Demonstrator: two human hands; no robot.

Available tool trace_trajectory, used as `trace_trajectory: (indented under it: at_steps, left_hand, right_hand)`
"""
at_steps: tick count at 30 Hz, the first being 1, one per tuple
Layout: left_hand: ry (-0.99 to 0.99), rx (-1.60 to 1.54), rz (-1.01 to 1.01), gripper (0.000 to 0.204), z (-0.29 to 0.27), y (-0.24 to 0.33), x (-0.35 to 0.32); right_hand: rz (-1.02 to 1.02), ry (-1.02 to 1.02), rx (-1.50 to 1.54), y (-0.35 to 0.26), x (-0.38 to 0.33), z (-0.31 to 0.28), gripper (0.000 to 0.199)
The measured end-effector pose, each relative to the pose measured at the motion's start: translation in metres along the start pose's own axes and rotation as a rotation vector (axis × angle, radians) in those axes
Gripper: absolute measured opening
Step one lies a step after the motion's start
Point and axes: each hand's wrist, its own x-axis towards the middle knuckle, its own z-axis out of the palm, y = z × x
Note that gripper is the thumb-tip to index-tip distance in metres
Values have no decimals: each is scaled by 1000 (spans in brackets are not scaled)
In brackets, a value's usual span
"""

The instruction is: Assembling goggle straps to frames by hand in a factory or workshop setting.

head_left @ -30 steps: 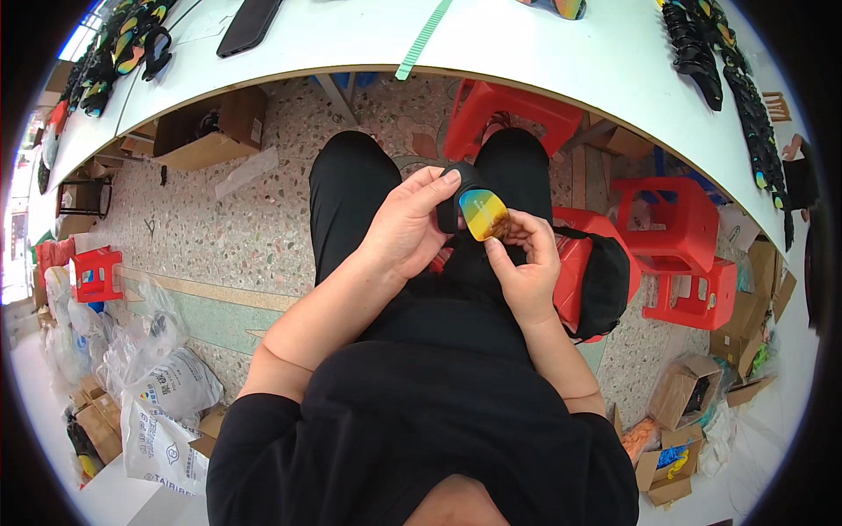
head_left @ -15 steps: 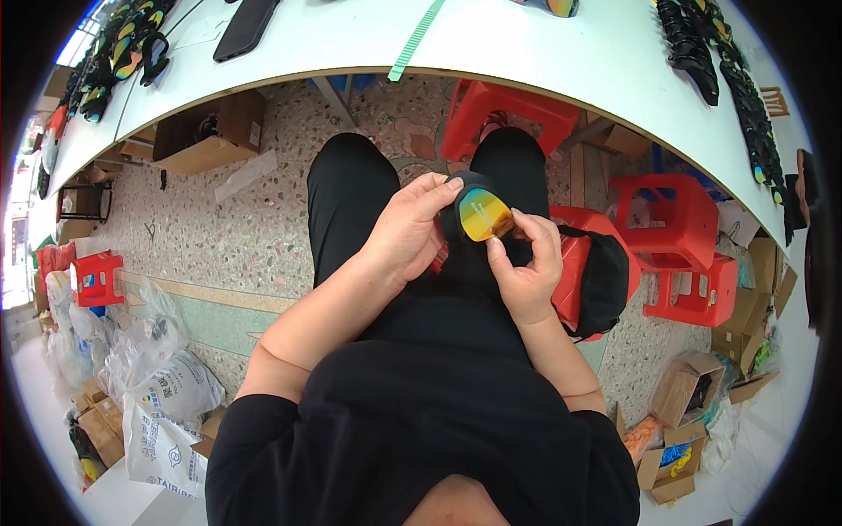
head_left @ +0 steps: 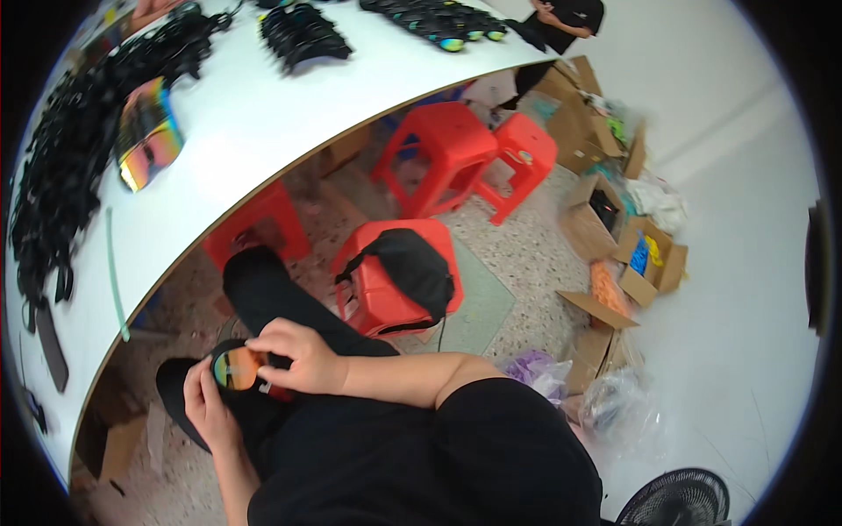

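Observation:
Above my lap I hold a piece of eyewear with a rounded mirrored lens (head_left: 235,370), orange and yellow with a blue-green edge, set against something black. My left hand (head_left: 209,408) is closed on its left side, the thumb and fingers at the rim. My right hand (head_left: 303,355) pinches the right edge of the lens between thumb and fingers. Part of the eyewear is hidden behind my fingers, and the black part blends into my dark trousers.
The white table (head_left: 254,131) curves ahead and left, bearing rows of black eyewear (head_left: 66,167), a mirrored shield lens (head_left: 149,136) and a green strip (head_left: 116,272). A black bag (head_left: 408,272) lies on a red stool (head_left: 438,232). Cardboard boxes (head_left: 592,215) line the right wall; another person (head_left: 574,17) stands beyond.
The view has swung to the right, bringing the boxes, the fan and other people into sight. Both hands still hold the mirrored eyewear over my lap.

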Motion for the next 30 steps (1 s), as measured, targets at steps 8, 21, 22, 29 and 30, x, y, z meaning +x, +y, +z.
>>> trace_trajectory:
  at_steps: [8,21,22,29,30]
  left_hand:
    - [-126,-159,-61,31,-6,0,-3]
    - [-219,-386,-298,58,-16,31,-12]
    - [-253,-320,-310,61,-16,36,-10]
    - [-390,80,-202,80,-17,44,-2]
    - [-383,73,-197,82,-19,42,-2]
  right_hand:
    - [110,-8,70,-3,3,-4,42]
    - [102,-129,138,-7,-1,-2,39]
    - [99,-125,129,-8,-2,-2,37]
    - [133,-117,147,-9,-6,5,34]
    - [102,-122,122,-9,-5,6,33]
